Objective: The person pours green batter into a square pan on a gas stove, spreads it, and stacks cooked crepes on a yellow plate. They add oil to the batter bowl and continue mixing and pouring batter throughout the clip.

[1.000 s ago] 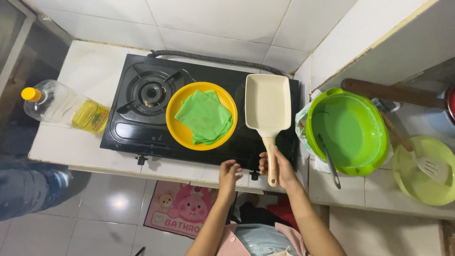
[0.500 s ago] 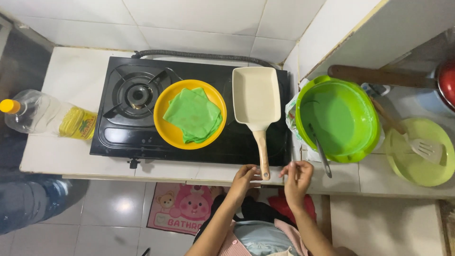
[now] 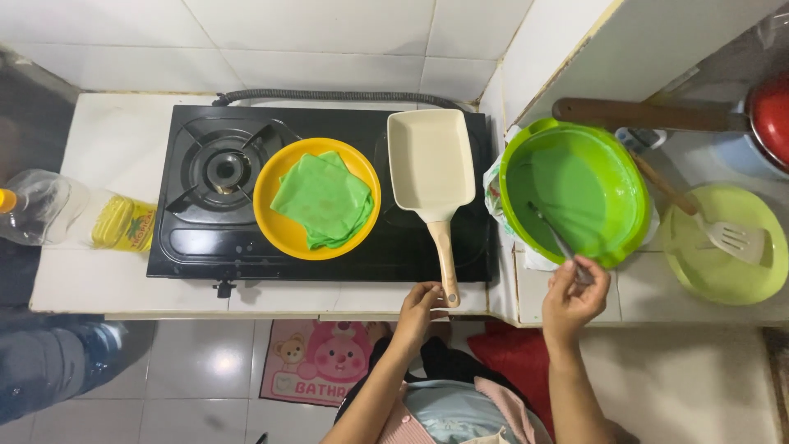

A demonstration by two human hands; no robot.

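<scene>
A cream rectangular pan (image 3: pixel 431 159) sits on the right burner of the black gas stove (image 3: pixel 205 238), its wooden handle pointing at me. My left hand (image 3: pixel 421 306) touches the end of that handle, fingers loosely curled beside it. My right hand (image 3: pixel 574 298) grips the metal handle of a ladle (image 3: pixel 552 233) that leans in the green bowl (image 3: pixel 633 189) of green batter. An orange plate (image 3: pixel 271 201) with folded green crepes (image 3: pixel 322 200) rests on the stove between the burners.
A bottle of cooking oil (image 3: pixel 78 215) lies on the white counter at the left. At the right are a light green plate (image 3: pixel 723 275) with a slotted spatula (image 3: pixel 727 237), and a red pot (image 3: pixel 772 111). A pink mat (image 3: pixel 325 366) lies on the tiled floor.
My right hand left the pan handle, moved right and took hold of the ladle in the green bowl. My left hand stayed at the end of the pan handle.
</scene>
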